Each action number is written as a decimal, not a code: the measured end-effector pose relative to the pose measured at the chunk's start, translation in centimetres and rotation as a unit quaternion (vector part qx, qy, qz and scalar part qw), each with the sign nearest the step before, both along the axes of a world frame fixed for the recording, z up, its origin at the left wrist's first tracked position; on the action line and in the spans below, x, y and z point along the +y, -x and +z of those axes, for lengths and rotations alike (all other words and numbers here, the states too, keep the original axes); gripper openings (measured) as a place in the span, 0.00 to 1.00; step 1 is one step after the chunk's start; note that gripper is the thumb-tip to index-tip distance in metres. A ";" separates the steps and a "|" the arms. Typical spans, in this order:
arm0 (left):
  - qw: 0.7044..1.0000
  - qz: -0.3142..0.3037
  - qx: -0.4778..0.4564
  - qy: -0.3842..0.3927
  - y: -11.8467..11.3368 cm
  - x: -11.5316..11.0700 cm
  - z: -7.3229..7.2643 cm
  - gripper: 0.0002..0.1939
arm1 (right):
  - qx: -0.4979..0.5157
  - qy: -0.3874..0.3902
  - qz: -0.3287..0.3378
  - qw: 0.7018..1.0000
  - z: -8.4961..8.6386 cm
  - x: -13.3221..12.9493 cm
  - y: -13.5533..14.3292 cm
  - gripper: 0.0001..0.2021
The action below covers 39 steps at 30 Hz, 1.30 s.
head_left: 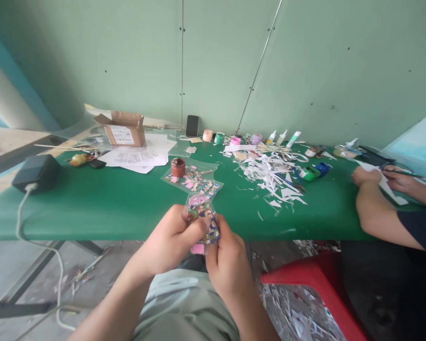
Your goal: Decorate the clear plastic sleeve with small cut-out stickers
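Note:
A clear plastic piece covered with small colourful patterned bits (199, 208) is held between both hands, just over the table's front edge. My left hand (173, 239) pinches it from the left, thumb across its face. On its right side, my right hand (227, 251) has its fingers closed on the same piece. Just beyond lies a transparent sheet (199, 175) with pink and multicoloured scraps, and an open jar of reddish-brown paint (178, 167) stands on its left part.
The green table (128, 203) bears white paper scraps (270, 170), paint jars (219, 138), a cardboard box (125, 130), printed sheets (138, 156) and a black adapter (36, 173) with a cable. At right, another person's hands (369, 176) hold paper and scissors. A red stool (315, 274) stands below.

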State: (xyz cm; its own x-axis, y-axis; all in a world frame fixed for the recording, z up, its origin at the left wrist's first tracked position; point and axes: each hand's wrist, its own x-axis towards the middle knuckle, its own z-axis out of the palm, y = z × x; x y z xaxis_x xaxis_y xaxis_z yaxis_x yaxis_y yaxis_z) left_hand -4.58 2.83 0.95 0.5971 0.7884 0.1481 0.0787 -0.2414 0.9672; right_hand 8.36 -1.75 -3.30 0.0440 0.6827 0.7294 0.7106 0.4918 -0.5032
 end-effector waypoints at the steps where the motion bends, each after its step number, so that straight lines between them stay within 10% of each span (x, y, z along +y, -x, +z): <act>1: 1.000 0.000 0.004 0.001 0.0 0.0 0.0 0.19 | 0.002 -0.004 -0.005 1.000 -0.1 0.0 0.0 0.17; 15: 0.997 -0.039 -0.035 0.058 -0.2 -0.1 0.4 0.17 | -0.009 -0.009 -0.020 1.000 -0.2 -0.1 -0.1 0.15; 22: 0.995 0.057 -0.035 0.079 -0.6 -0.5 -0.4 0.24 | 0.011 0.005 0.005 1.000 0.1 0.0 -0.3 0.14; 39: 1.000 -0.017 0.013 0.021 0.0 -0.3 0.0 0.22 | 0.005 -0.010 -0.020 1.000 -0.2 -0.2 -0.1 0.15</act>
